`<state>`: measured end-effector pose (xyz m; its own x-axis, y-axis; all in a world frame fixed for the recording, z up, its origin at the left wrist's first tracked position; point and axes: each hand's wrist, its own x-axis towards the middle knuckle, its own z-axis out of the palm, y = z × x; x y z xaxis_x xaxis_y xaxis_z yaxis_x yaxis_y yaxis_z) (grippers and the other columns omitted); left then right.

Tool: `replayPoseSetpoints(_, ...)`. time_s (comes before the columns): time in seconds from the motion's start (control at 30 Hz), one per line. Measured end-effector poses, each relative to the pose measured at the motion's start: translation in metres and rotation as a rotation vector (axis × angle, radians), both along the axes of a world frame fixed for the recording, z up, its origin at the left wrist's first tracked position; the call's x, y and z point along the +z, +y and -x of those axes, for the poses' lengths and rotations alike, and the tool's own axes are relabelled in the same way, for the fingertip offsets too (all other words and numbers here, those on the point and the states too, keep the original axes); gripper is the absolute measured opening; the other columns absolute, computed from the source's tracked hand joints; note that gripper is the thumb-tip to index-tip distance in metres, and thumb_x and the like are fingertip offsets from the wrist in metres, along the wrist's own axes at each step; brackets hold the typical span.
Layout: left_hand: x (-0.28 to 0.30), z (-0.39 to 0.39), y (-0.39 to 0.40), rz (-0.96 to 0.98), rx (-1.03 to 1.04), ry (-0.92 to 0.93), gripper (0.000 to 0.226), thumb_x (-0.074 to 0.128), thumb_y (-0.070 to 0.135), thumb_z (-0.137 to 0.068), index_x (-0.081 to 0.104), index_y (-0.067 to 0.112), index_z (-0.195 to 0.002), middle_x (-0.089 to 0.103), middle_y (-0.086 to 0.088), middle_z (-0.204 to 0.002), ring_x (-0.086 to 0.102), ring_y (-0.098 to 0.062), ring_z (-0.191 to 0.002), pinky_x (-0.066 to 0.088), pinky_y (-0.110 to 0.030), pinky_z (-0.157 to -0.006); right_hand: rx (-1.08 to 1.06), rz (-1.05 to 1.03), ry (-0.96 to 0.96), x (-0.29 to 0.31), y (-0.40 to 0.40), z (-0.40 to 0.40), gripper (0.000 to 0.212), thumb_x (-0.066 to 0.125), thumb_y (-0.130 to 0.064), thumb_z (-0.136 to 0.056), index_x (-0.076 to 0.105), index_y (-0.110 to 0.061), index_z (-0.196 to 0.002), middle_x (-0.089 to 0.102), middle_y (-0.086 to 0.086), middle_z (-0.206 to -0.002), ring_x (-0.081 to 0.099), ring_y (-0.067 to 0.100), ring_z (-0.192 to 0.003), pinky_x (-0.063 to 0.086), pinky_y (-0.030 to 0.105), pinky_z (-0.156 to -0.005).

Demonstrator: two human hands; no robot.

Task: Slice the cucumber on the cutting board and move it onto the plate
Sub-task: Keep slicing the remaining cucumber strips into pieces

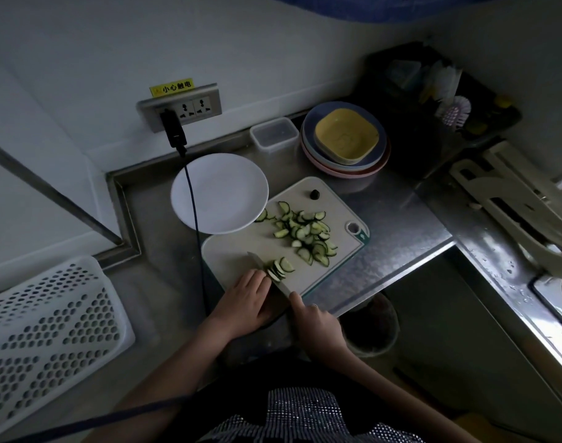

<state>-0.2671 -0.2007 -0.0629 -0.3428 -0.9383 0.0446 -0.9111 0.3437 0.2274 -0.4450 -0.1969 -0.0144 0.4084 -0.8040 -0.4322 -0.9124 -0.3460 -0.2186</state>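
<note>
While left hand [247,295] steadies cucumber [278,270], right hand [315,321] grips knife [267,271].

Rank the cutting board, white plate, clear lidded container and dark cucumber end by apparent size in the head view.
1. cutting board
2. white plate, partly overlapping the board
3. clear lidded container, farther back, so really somewhat bigger than it looks
4. dark cucumber end

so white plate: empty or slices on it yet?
Empty. The white plate shows a bare surface; all cut cucumber slices lie on the cutting board, one touching the plate's rim.
</note>
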Motion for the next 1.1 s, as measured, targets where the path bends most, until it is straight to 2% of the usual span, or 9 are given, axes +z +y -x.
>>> replayPoseSetpoints(0.13,-0.0009,-0.0006,-0.0005,-0.009,-0.008,-0.021,0.053,0.042,0.043,-0.069,0.047,0.004,-0.104,0.052,-0.014,-0.102,0.044,-0.028,-0.098,0.039,-0.034,-0.084,0.000,-0.006,-0.015,0.0006,0.0004,0.0032,0.041,0.043,-0.018,-0.097,0.026,-0.017,-0.134,0.062,0.010,-0.107,0.064,0.035,-0.097,0.047,0.039,-0.066)
replayPoseSetpoints(0.2,-0.0012,-0.0014,0.0022,-0.003,-0.004,-0.033,0.052,0.042,0.040,-0.068,0.059,0.002,-0.099,0.060,-0.016,-0.096,0.045,-0.029,-0.095,0.045,-0.036,-0.081,0.007,-0.007,-0.034,0.0013,0.0030,0.0047,0.037,0.041,-0.022,-0.097,0.026,-0.019,-0.131,0.062,0.010,-0.106,0.065,0.036,-0.096,0.046,0.038,-0.065)
replayPoseSetpoints(0.3,-0.0001,-0.0011,0.0053,0.041,0.008,-0.050,0.052,0.041,0.036,-0.067,0.068,-0.001,-0.092,0.065,-0.018,-0.090,0.043,-0.031,-0.094,0.042,-0.037,-0.083,0.030,-0.011,-0.039,0.0026,0.0050,0.0035,0.035,0.039,-0.021,-0.098,0.027,-0.019,-0.130,0.062,0.011,-0.105,0.065,0.037,-0.095,0.045,0.038,-0.065)
replayPoseSetpoints(0.43,0.0003,-0.0005,0.0058,0.058,0.022,-0.047,0.047,0.043,0.036,-0.068,0.062,-0.002,-0.089,0.062,-0.021,-0.088,0.043,-0.032,-0.093,0.035,-0.037,-0.083,0.017,-0.002,-0.024,0.0004,0.0047,0.0027,0.035,0.039,-0.020,-0.098,0.027,-0.018,-0.131,0.063,0.012,-0.106,0.065,0.037,-0.096,0.048,0.040,-0.068)
replayPoseSetpoints(0.83,-0.0001,-0.0009,0.0050,-0.065,0.031,-0.112,0.053,0.043,0.039,-0.069,0.067,-0.004,-0.088,0.064,-0.022,-0.091,0.042,-0.034,-0.096,0.034,-0.037,-0.088,0.018,0.003,-0.013,-0.0058,0.0063,0.0006,0.037,0.040,-0.020,-0.098,0.026,-0.017,-0.132,0.064,0.012,-0.105,0.065,0.036,-0.094,0.041,0.036,-0.061)
replayPoseSetpoints(0.97,-0.0023,-0.0031,0.0047,-0.101,0.024,-0.091,0.058,0.041,0.046,-0.073,0.048,0.001,-0.109,0.061,-0.019,-0.105,0.043,-0.031,-0.103,0.038,-0.037,-0.089,-0.013,-0.010,-0.009,-0.0005,0.0034,-0.0022,0.040,0.040,-0.014,-0.096,0.028,-0.015,-0.134,0.063,0.012,-0.108,0.063,0.036,-0.099,0.045,0.038,-0.066)
replayPoseSetpoints(1.1,-0.0014,-0.0029,0.0050,-0.115,0.036,-0.066,0.059,0.041,0.046,-0.072,0.043,0.002,-0.111,0.062,-0.019,-0.105,0.043,-0.031,-0.103,0.034,-0.036,-0.089,-0.016,-0.020,0.000,0.0010,0.0035,-0.0027,0.041,0.039,-0.011,-0.096,0.027,-0.015,-0.135,0.063,0.012,-0.110,0.063,0.036,-0.100,0.046,0.039,-0.068)
